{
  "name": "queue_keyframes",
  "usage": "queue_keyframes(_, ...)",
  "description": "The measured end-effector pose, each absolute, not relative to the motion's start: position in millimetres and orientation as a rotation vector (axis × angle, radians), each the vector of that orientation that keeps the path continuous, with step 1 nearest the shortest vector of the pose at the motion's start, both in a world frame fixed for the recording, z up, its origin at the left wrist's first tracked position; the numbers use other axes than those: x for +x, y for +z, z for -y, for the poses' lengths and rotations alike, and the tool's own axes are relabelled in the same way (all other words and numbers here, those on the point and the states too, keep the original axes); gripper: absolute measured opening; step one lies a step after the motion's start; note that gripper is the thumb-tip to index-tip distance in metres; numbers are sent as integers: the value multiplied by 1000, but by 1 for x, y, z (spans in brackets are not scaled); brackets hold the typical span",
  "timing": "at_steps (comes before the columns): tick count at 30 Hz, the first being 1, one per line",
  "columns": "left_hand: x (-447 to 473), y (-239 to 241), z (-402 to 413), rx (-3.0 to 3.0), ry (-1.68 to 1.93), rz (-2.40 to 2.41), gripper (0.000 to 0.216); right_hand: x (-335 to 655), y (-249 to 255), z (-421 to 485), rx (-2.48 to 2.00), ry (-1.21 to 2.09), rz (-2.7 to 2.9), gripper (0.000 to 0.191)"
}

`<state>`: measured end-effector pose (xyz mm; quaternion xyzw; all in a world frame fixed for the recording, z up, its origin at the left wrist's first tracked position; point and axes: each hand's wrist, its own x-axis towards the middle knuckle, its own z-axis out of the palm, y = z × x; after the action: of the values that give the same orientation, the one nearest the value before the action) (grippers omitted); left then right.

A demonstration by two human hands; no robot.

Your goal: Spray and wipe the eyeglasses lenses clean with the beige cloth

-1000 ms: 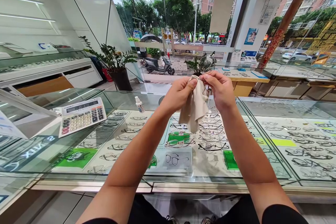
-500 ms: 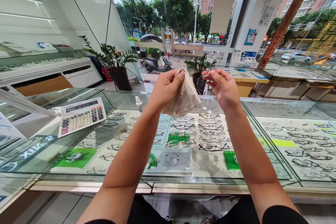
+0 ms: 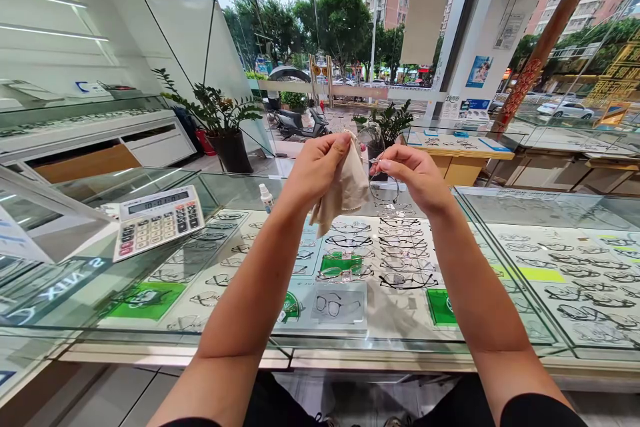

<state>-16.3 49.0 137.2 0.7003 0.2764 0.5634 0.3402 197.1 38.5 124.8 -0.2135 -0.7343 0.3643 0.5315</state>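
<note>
My left hand (image 3: 323,163) is closed around a beige cleaning cloth (image 3: 345,193), which hangs down from between thumb and fingers. In my right hand (image 3: 415,172) a thin-rimmed pair of glasses (image 3: 384,188) is pinched near its middle. The glasses are turned upright, one lens above the other, and the upper lens is close beside the cloth. Whether cloth and lens touch, I cannot tell. Both hands are raised above the glass counter (image 3: 320,341), where several rows of glasses frames (image 3: 400,240) lie under the top.
A calculator (image 3: 159,220) lies on the counter at the left. A small white spray bottle (image 3: 266,198) stands beyond my left forearm. Potted plants (image 3: 233,150) are in front of the window. Another display counter (image 3: 575,267) adjoins at the right.
The glasses have swung into an upright position and moved left toward the cloth with my right hand. The cloth now hangs more bunched and lower from my left hand.
</note>
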Motion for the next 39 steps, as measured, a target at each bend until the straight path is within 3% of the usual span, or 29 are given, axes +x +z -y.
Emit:
queue_keyframes(7, -17, 136, -47, 1813, 1334, -682, 60, 197, 127, -36, -516, 913, 1800, 26)
queue_keyframes(17, 5, 122, -55, 1407, 1709, -618, 50, 193, 121, -41, -443, 1059, 1740, 20)
queue_keyframes(21, 7, 122, -56, 1349, 1619, -518, 53, 190, 118, -44, -393, 1147, 1647, 20)
queue_keyframes(27, 5, 124, -58, 1464, 1445, -406, 58, 189, 121, -42, -368, 1257, 1521, 28)
queue_keyframes(34, 11, 120, -55, 1558, 1589, -436, 50, 182, 116, -41, -349, 1205, 1670, 40)
queue_keyframes(39, 14, 120, -53, 1634, 1760, -492, 56, 180, 115, -40, -381, 1201, 1736, 45)
